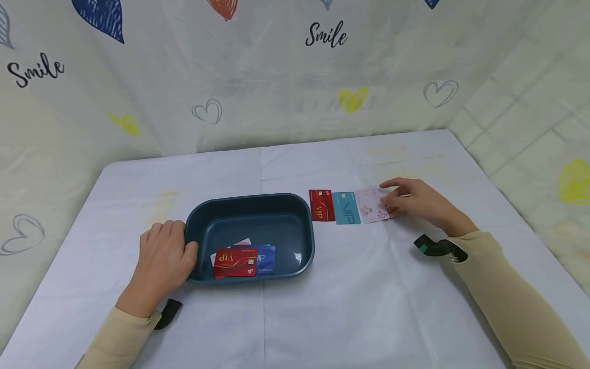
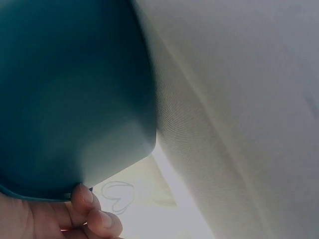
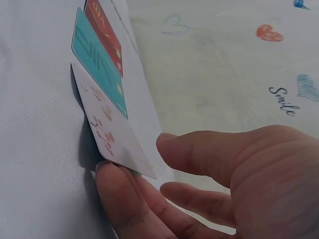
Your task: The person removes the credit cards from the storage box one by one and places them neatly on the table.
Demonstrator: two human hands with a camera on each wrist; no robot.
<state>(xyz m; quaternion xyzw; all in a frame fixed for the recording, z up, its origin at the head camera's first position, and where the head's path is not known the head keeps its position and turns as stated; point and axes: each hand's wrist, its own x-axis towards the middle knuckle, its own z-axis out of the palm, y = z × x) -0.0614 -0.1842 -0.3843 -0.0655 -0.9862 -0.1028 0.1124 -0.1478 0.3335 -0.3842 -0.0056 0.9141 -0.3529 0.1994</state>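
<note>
Pink floral card point(image 1: 371, 205) first: in the head view it's the far end of a three-card row running off to the right of the blue tray point(image 1: 258, 220). Red VIP card point(image 1: 321, 205) sits right by the tray's rim, teal card point(image 1: 346, 208) next, then the pink one under the right hand point(image 1: 421, 205). Lined up like that, I'd guess, so every face is easy to see and reach. Left hand point(image 1: 166, 259) has the tray's left end gripped, probably to steady it. Inside, near the tray's front wall, another red card point(image 1: 235, 262) lies over a blue card point(image 1: 266, 259), with pale edges poking out beneath

Left wrist view: mostly tray wall, fingers hooked at the rim, so that's a proper hold

Right wrist view: fingertips touch the pink card's end away from the tray, other fingers spread; can't tell if it's actually pinched

Writing: "VIP" on both reds and the teal; the blue one is partly covered, I get "IP". The pink one just shows blossom art as far as I can see. Backdrop point(image 1: 276, 66) beyond the tray says "Smile" twice. Couldn't make out any brand names
</note>
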